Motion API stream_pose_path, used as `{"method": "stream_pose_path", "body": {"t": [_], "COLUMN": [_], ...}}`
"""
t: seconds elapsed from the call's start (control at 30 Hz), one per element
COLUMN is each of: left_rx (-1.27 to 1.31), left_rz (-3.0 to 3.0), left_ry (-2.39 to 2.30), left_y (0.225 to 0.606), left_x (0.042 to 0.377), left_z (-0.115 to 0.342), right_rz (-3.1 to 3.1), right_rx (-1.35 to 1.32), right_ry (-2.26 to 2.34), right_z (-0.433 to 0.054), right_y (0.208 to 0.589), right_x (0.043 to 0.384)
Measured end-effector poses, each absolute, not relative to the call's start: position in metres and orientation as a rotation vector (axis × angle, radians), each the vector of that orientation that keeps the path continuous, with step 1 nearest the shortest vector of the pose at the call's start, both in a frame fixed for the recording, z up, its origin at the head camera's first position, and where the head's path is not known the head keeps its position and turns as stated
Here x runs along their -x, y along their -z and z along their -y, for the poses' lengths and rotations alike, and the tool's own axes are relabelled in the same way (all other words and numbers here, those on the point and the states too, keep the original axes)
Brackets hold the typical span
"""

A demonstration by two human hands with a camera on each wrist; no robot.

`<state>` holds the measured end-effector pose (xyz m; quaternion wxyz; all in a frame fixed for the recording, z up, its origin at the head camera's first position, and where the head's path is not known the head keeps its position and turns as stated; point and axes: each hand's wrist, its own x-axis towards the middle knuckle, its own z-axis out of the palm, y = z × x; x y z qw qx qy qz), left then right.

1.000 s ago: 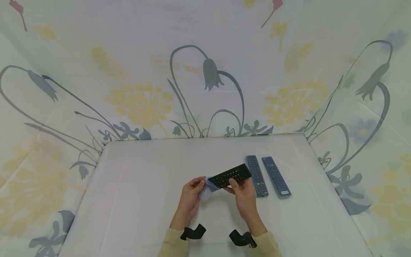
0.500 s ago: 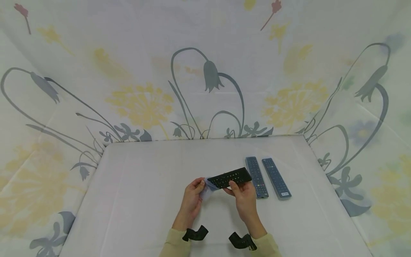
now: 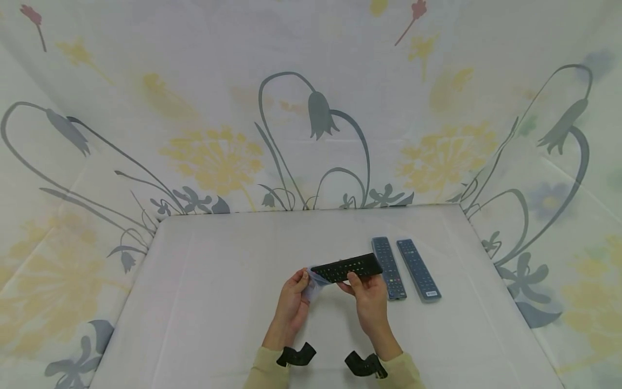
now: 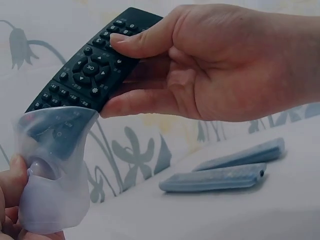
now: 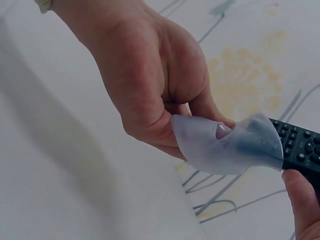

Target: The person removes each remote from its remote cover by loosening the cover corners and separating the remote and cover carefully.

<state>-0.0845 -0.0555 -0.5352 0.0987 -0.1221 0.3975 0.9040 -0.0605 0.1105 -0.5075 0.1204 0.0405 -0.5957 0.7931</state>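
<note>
A black remote control is held above the table, its button face showing. My right hand grips its right part, thumb on the buttons, as the left wrist view shows. A translucent silicone sleeve covers the remote's lower end; the rest of the sleeve hangs loose and folded past that end. My left hand pinches this loose part, seen closely in the right wrist view, where the sleeve bunches between thumb and fingers. Some of the left fingers are hidden behind it.
Two more remotes lie on the white table, right of my hands: one remote close behind the right hand, the other remote farther right. Both look bluish under covers. A flower-printed curtain surrounds the table's back and sides.
The remote tilts a little flatter and has shifted slightly, with both hands keeping their hold. My left hand has moved slightly right at the wrist. The two remotes on the table stay put.
</note>
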Motion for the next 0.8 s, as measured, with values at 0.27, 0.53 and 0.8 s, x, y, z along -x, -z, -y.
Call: {"method": "stream_pose_path", "body": {"t": [0.27, 0.53, 0.8], "left_rx": [0.351, 0.348, 0.335], "left_rz": [-1.100, -1.058, -1.005], "left_ry": [-2.681, -2.687, -2.693], "left_y": [0.5356, 0.5347, 0.5321], "left_x": [0.0842, 0.0831, 0.0825], "left_z": [0.0540, 0.0533, 0.0528], "right_rz": [1.708, 1.678, 1.603], "right_rx": [-0.055, -0.048, -0.031], "right_ry": [-2.360, -2.383, -2.403], "right_z": [-0.1105, -0.1098, -0.1068], "right_y": [0.5041, 0.5049, 0.5050], "right_x": [0.0600, 0.0596, 0.0589]}}
